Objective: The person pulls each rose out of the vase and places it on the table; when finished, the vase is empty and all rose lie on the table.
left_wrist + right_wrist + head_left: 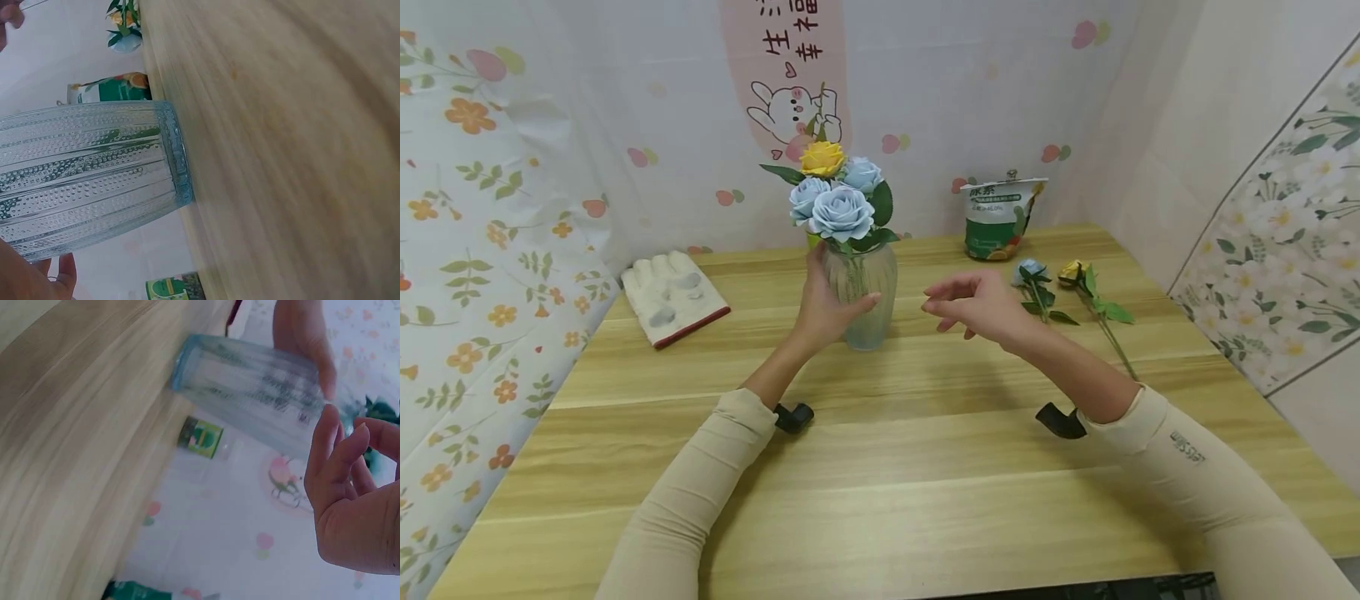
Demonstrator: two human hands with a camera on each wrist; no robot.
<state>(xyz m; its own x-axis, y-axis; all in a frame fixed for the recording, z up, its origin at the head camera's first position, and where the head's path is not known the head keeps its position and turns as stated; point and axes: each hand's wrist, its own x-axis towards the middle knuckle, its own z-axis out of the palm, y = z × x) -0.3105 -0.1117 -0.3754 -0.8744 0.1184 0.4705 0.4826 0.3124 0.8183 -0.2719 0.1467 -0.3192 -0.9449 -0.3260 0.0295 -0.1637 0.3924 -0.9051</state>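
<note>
A ribbed clear glass vase (871,307) stands upright on the wooden table, with several light blue roses (842,212) and a yellow rose (823,158) in it. My left hand (829,307) holds the vase from its left side, thumb across the front and fingers behind. In the left wrist view the textured glass wall (94,169) fills much of the left side. My right hand (973,307) hovers to the right of the vase with fingers loosely bent and nothing between them. Behind it, another blue rose (1032,271) and another yellow rose (1073,272) lie on the table.
A white and green pouch (1000,218) stands at the back right. A white work glove (673,296) with a red cuff lies at the back left. Behind the vase is a small green-labelled container (201,436). A printed cloth wall (925,100) closes off the table's back.
</note>
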